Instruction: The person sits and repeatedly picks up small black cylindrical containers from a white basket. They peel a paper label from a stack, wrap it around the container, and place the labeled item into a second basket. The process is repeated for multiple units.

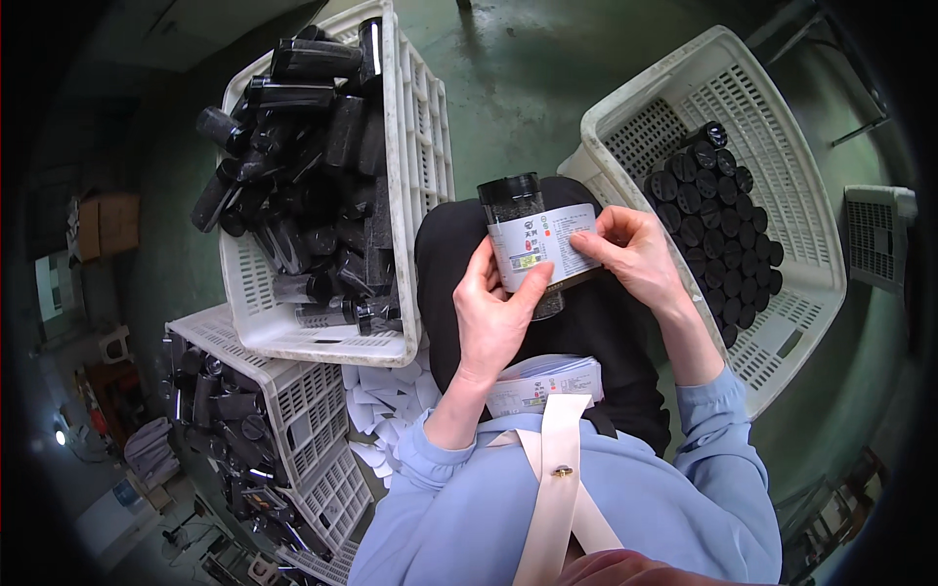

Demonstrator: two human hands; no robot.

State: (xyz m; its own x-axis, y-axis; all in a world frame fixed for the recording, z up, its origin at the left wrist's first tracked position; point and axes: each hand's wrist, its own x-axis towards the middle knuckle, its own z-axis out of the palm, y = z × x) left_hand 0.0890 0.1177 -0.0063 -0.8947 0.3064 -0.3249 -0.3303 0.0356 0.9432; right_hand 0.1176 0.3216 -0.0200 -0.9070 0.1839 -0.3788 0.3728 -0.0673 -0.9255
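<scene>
Over my lap a clear jar [513,207] with a black lid and dark contents is held tilted. A white printed label [567,223] lies across its front, its right side standing out past the jar. My left hand [493,317] grips the jar from the left, thumb pressed on the label. At the label's right edge my right hand [637,256] pinches it between thumb and fingers. A stack of similar labels [576,371] rests on my lap, close to my waist.
To the left, a white crate [396,176] holds many jars lying in a heap. Below it stands another crate [313,391] of jars, beside scattered white paper pieces [376,400]. On the right, a white crate [796,186] holds jars upright in rows, black lids up.
</scene>
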